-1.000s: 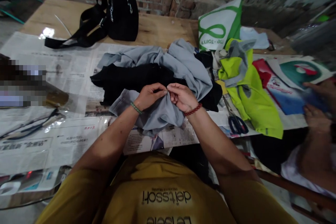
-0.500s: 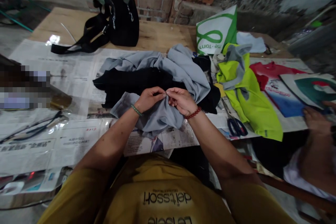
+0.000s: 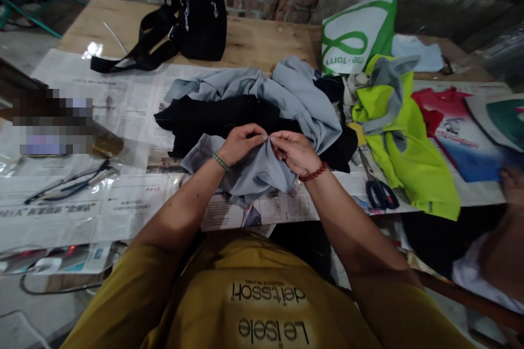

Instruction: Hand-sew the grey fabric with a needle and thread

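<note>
Both hands meet at a pinched-up fold of grey fabric (image 3: 262, 170) in the middle of the table. My left hand (image 3: 244, 144), a green bead bracelet at its wrist, is closed with thumb and forefinger on the cloth. Opposite it my right hand (image 3: 295, 151), with a red bead bracelet, pinches the same spot, fingertips almost touching the left ones. Whether something tiny sits between the fingertips cannot be made out. Black cloth (image 3: 221, 114) lies just behind the hands, and more of the grey cloth (image 3: 305, 98) is heaped beyond it.
Scissors with dark blue handles (image 3: 381, 194) lie right, beside a neon yellow garment (image 3: 426, 163). Behind stand a green-and-white bag (image 3: 347, 43) and a black backpack (image 3: 202, 16). Glasses (image 3: 69, 185) rest on newspaper (image 3: 123, 202) at left. Another person's hand (image 3: 511, 182) touches a red-and-blue shirt (image 3: 466, 136).
The view has shifted, so the table and hands appear slightly further right, and most of the table a little higher. Both hands keep their pinch on the grey fabric.
</note>
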The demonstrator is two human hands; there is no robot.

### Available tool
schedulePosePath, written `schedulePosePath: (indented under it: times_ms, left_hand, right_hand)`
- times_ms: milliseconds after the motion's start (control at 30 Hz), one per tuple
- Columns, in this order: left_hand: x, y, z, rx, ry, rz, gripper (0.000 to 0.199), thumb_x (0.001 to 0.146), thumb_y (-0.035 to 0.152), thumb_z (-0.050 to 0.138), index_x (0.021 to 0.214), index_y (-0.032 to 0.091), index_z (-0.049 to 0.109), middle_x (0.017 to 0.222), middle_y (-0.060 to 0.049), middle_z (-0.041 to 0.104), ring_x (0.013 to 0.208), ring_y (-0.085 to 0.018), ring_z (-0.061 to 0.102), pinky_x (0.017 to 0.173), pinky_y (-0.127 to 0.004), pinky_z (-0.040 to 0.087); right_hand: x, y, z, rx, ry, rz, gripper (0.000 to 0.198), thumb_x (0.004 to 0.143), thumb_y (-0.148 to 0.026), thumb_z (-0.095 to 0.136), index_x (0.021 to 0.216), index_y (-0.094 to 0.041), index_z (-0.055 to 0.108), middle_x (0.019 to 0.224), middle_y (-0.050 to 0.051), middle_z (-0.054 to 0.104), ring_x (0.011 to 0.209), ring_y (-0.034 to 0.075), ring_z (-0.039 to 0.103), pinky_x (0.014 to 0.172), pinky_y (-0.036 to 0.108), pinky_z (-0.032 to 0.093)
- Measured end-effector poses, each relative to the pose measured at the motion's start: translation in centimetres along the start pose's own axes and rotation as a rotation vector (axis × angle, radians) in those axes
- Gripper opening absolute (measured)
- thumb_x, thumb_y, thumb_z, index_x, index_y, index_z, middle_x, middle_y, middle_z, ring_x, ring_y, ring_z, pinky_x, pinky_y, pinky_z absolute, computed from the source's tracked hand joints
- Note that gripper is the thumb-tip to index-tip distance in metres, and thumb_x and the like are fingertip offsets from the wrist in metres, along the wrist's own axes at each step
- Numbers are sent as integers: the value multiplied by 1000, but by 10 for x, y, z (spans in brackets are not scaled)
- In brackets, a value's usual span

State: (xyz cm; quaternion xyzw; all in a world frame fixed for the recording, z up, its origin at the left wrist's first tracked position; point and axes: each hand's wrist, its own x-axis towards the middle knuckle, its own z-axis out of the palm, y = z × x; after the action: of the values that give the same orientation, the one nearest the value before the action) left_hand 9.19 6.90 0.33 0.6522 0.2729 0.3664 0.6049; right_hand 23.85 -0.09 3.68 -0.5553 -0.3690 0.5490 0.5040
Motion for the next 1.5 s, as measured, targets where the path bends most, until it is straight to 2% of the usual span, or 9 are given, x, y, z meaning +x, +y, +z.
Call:
schedulePosePath:
  times_ms: [100,200,300,433,600,767,933,1200,1500]
  left_hand:
    - [0,-1,0,-1,8,-7,21,73,35,65,76,15,64,74,0,62,71,-11,53,71,-26,44]
    - [0,-1,1,-12,9,-22,21,72,35,67,75,14,65,73,0,61,70,-10,53,69,-25,43]
    - [0,0,1,-29,6,-41,21,71,35,67,75,14,65,73,0,61,68,-10,52,68,-25,43]
    - [-1,1,1,-43,-2,-72,19,72,34,66,75,15,64,71,1,60,66,-10,50,65,-24,42]
    - [1,-2,0,-65,-13,-47,18,73,32,66,76,14,64,72,1,60,68,-10,52,68,-26,43]
    - [1,-4,-2,-153,-8,-70,20,70,33,70,75,14,65,74,1,63,71,-10,55,71,-27,44]
    - [1,-2,-5,-183,-33,-103,21,66,33,73,74,14,67,73,0,64,69,-10,56,71,-27,45]
    - [-2,1,-5,-217,-139,-189,20,67,30,72,75,13,67,69,1,63,62,-9,54,65,-25,45]
    - [-1,7,-6,-200,-149,-220,17,63,27,72,70,13,65,69,2,62,65,-8,53,69,-24,44]
  right_hand:
    - [-2,0,-1,-49,10,-14,26,62,-38,75,72,-16,64,51,-3,53,44,6,44,39,19,30]
    - [-8,0,-7,-248,99,-136,20,72,-35,67,83,-18,67,63,0,60,55,10,52,46,22,40]
    - [-19,-2,-17,-614,267,-465,19,79,-29,60,95,-21,66,92,6,65,81,18,60,67,33,51]
    - [-30,-2,-20,-986,266,-848,20,83,-28,56,100,-24,65,109,7,63,110,25,55,96,48,44]
    - [-26,4,-3,-1115,178,-934,22,82,-37,60,99,-24,63,106,8,63,110,27,54,97,46,42]
    - [-14,13,10,-1194,282,-897,16,84,-34,57,92,-21,61,96,8,65,95,24,57,85,41,45]
    - [-15,18,7,-1072,320,-826,16,89,-30,52,81,-22,64,85,4,68,85,20,60,81,37,44]
    - [-27,18,10,-471,318,-535,16,88,-36,56,86,-25,67,91,1,70,89,17,63,86,32,49]
    - [-17,7,6,-119,416,-652,18,87,-40,57,83,-22,58,80,-2,67,81,12,67,75,28,54]
